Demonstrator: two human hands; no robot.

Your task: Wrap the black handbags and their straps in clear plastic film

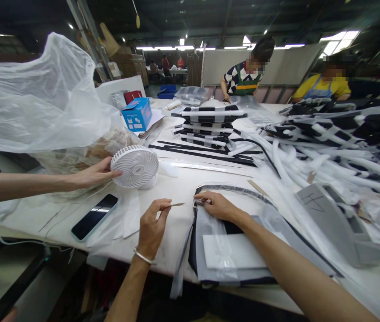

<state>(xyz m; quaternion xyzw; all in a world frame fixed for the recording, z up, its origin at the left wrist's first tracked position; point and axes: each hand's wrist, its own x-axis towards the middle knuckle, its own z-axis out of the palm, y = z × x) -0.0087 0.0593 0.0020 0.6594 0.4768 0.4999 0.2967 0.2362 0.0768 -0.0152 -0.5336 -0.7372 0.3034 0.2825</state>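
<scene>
My left hand (152, 226), with a bangle at the wrist, pinches a thin brownish strip (177, 205) above the white table. To its right, my right hand (215, 205) has its fingers closed on the upper left corner of a black-edged bag (243, 273) wrapped in clear plastic. The bag lies flat near the table's front edge, with a white sheet (233, 251) on it and its curved strap (240, 191) at the back.
Another person's hand (100, 172) touches a white fan (136, 167) at the left. A phone (95, 217) lies below it. Behind stand a blue box (137, 114) and stacked wrapped bags (208, 129). A grey tape dispenser (334, 223) is at the right. Two people work across the table.
</scene>
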